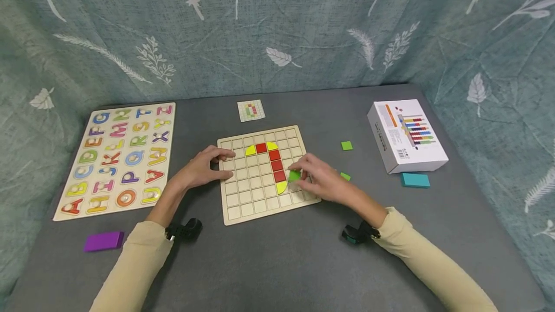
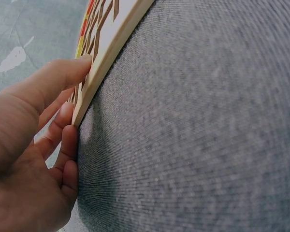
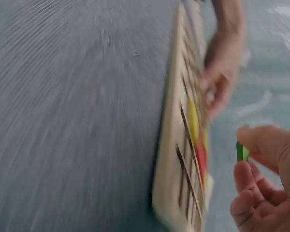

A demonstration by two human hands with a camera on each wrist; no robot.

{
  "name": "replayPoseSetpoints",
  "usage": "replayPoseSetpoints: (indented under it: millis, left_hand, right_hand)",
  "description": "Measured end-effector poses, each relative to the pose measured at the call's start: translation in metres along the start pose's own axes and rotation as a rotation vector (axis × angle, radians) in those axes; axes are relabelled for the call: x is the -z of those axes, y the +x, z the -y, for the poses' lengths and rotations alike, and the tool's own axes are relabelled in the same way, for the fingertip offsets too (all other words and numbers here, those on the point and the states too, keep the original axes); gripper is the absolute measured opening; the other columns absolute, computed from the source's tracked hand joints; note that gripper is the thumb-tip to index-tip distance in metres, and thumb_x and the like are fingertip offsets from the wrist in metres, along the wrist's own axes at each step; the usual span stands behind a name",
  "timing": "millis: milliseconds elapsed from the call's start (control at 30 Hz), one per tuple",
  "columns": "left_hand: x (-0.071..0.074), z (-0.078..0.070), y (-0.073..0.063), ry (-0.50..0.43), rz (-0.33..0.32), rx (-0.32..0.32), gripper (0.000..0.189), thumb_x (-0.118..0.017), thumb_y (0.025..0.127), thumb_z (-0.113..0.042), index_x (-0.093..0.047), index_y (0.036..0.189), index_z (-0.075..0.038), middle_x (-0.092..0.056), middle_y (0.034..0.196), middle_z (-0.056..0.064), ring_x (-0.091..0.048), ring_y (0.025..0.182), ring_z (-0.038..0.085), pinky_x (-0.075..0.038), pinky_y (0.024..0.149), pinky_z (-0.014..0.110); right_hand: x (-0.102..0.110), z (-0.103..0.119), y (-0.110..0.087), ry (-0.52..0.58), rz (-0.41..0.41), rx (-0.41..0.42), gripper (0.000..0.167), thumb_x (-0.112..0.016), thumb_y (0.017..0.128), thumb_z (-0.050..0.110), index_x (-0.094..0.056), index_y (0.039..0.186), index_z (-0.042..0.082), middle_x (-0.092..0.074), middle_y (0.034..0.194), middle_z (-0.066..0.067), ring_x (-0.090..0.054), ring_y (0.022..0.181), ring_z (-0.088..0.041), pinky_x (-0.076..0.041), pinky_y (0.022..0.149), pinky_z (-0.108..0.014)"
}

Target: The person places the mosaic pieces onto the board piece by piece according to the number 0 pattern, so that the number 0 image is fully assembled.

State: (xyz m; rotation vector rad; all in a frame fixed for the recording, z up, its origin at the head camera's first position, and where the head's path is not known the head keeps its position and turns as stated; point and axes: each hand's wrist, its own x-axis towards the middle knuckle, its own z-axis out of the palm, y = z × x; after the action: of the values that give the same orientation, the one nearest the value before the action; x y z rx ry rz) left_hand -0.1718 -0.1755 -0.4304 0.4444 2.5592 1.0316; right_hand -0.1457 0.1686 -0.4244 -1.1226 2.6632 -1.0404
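Observation:
A wooden grid board lies in the middle of the table, with several red square tiles and yellow rounded tiles in its cells. My left hand holds the board's left edge, thumb on the top face and the other fingers bent along the rim in the left wrist view. Between thumb and fingertips, my right hand pinches a green square tile, which appears over the board's right side in the head view. Two more green tiles lie on the table right of the board.
Behind the board lies a small pattern card. An alphabet puzzle board is at the left, with a purple block nearer me. At the right stand a white box and a teal block. A patterned curtain hangs behind.

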Motion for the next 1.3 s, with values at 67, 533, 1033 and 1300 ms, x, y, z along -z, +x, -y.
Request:
replayPoseSetpoints:
  millis: [67,533,1033,1300]
  left_hand:
    - [0.000,-0.001,0.001,-0.001,0.001,-0.002,0.051,-0.072,0.087,-0.019,-0.055,0.134,-0.004,-0.050,0.114,0.015,-0.044,0.103,0.027,-0.037,0.087,0.040]
    - [-0.001,-0.001,0.003,0.004,-0.003,0.000,0.053,-0.073,0.086,-0.016,-0.055,0.134,-0.004,-0.050,0.116,0.015,-0.044,0.105,0.027,-0.037,0.089,0.040]
    - [-0.001,0.001,0.002,0.014,-0.001,-0.008,0.052,-0.073,0.087,-0.018,-0.056,0.133,-0.004,-0.050,0.113,0.015,-0.044,0.102,0.026,-0.037,0.086,0.038]
    - [0.000,0.000,0.001,0.016,-0.009,-0.015,0.052,-0.073,0.086,-0.017,-0.056,0.133,-0.004,-0.051,0.113,0.015,-0.044,0.102,0.026,-0.037,0.087,0.039]
  right_hand:
    - [-0.009,0.008,0.009,-0.024,0.058,0.059,0.029,-0.071,0.088,0.015,-0.066,0.116,0.006,-0.059,0.104,-0.007,-0.055,0.084,-0.014,-0.046,0.071,-0.023]
    - [-0.022,0.015,0.026,-0.065,0.149,0.088,0.027,-0.070,0.089,0.019,-0.067,0.115,0.011,-0.060,0.106,-0.001,-0.054,0.090,-0.012,-0.046,0.078,-0.023]
    - [-0.024,0.014,0.026,-0.059,0.162,0.084,0.026,-0.069,0.089,0.017,-0.068,0.114,0.011,-0.061,0.105,-0.001,-0.054,0.090,-0.011,-0.047,0.080,-0.025]
    - [-0.025,0.015,0.029,-0.076,0.176,0.093,0.026,-0.069,0.087,0.018,-0.068,0.112,0.012,-0.063,0.105,0.000,-0.055,0.092,-0.011,-0.047,0.081,-0.025]
